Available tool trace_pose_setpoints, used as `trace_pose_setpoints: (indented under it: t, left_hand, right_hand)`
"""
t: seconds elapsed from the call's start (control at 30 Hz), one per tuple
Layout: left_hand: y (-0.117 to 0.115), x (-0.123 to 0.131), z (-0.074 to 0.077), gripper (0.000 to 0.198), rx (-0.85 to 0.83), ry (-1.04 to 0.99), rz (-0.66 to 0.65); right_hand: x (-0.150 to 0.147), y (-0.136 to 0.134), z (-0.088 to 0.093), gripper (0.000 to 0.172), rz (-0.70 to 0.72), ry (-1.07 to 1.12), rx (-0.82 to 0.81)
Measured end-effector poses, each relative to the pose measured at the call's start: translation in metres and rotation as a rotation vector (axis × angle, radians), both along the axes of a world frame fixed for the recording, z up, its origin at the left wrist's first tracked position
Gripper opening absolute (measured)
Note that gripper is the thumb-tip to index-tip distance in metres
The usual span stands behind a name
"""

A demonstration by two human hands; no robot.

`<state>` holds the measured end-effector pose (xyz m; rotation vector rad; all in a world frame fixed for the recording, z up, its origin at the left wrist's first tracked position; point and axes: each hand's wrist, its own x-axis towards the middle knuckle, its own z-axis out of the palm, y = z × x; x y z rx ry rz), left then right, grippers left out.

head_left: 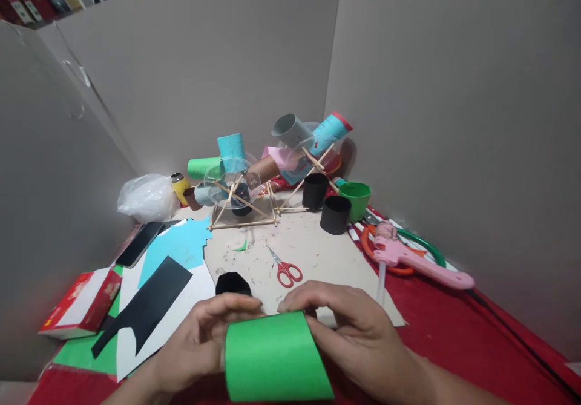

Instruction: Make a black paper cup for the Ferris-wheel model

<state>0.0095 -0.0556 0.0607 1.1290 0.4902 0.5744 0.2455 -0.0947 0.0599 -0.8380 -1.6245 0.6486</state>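
A green paper tube (276,359), its right end cut at a slant, lies sideways between my hands close to the camera. My left hand (206,335) curls round its left end, fingers along the top. From the other side, my right hand (349,326) grips the upper right edge between thumb and fingers. Just beyond my hands sit a black paper piece (233,284) and red-handled scissors (284,267), which lie on a grey board (318,256). Part of the tube is cut off by the lower frame edge.
Stick frames (245,223) carrying clear discs with coloured paper tubes stand at the back. Black cups (336,215) and a green cup (356,199) are beside them. A pink glue gun (422,263) lies right; black paper (158,299), a phone (140,244) and a red box (84,302) lie left.
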Motion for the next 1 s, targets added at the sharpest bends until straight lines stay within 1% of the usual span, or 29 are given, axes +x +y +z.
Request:
trace_pose_setpoints:
  t: [0.1,0.13,0.2,0.27,0.33,0.4,0.47,0.53,0.57,0.63,0.67,0.7,0.73,0.8,0.83,0.9,1.0]
  left_hand:
    - [0.001,0.001,-0.001,0.057,-0.13,-0.131,-0.059]
    - [0.001,0.002,-0.001,0.062,-0.15,-0.148,-0.073]
    - [-0.001,0.003,0.0,0.069,-0.15,-0.114,-0.076]
    - [-0.006,0.004,0.003,0.072,-0.098,-0.024,-0.056]
    - [-0.01,0.005,0.006,0.071,-0.017,0.058,-0.012]
    - [-0.013,0.005,0.009,0.067,0.08,0.093,0.049]
    - [-0.014,0.004,0.009,0.063,0.178,0.103,0.131]
    - [-0.015,0.001,0.005,0.063,0.311,0.111,0.22]
    - [-0.015,-0.001,0.002,0.063,0.399,0.123,0.262]
    - [-0.014,-0.005,-0.005,0.064,0.611,0.159,0.327]
    - [-0.013,-0.006,-0.009,0.065,0.719,0.18,0.347]
    - [-0.013,-0.008,-0.012,0.067,0.813,0.202,0.357]
    - [-0.012,-0.008,-0.014,0.068,0.89,0.22,0.36]
    - [-0.01,-0.008,-0.016,0.07,0.993,0.245,0.349]
    - [-0.01,-0.008,-0.016,0.071,1.03,0.255,0.339]
    - [-0.009,-0.006,-0.014,0.073,1.089,0.265,0.316]
    - [-0.01,-0.003,-0.011,0.075,1.145,0.282,0.281]
  right_hand:
    - [0.002,0.002,-0.001,0.024,0.072,0.03,0.114]
    - [0.003,0.002,-0.001,0.025,0.083,0.027,0.156]
    - [0.004,0.004,-0.003,0.027,0.091,-0.003,0.232]
    - [0.006,0.005,-0.004,0.03,0.093,-0.051,0.301]
    - [0.008,0.006,-0.005,0.034,0.092,-0.094,0.353]
    - [0.008,0.005,-0.006,0.039,0.08,-0.123,0.367]
    - [0.008,0.004,-0.007,0.044,0.015,-0.104,0.345]
    - [0.008,0.002,-0.007,0.043,-0.1,-0.018,0.271]
    - [0.008,0.001,-0.007,0.036,-0.163,0.038,0.206]
    - [0.008,0.0,-0.006,0.014,-0.233,0.128,0.022]
    - [0.008,0.001,-0.006,0.013,-0.23,0.156,-0.09]
    - [0.008,0.002,-0.006,0.021,-0.196,0.175,-0.2]
    - [0.008,0.003,-0.006,0.029,-0.132,0.187,-0.304]
    - [0.007,0.006,-0.006,0.042,0.019,0.213,-0.484]
    - [0.006,0.006,-0.006,0.046,0.089,0.222,-0.548]
    - [0.004,0.006,-0.006,0.053,0.2,0.211,-0.607]
    - [0.002,0.005,-0.005,0.057,0.302,0.171,-0.595]
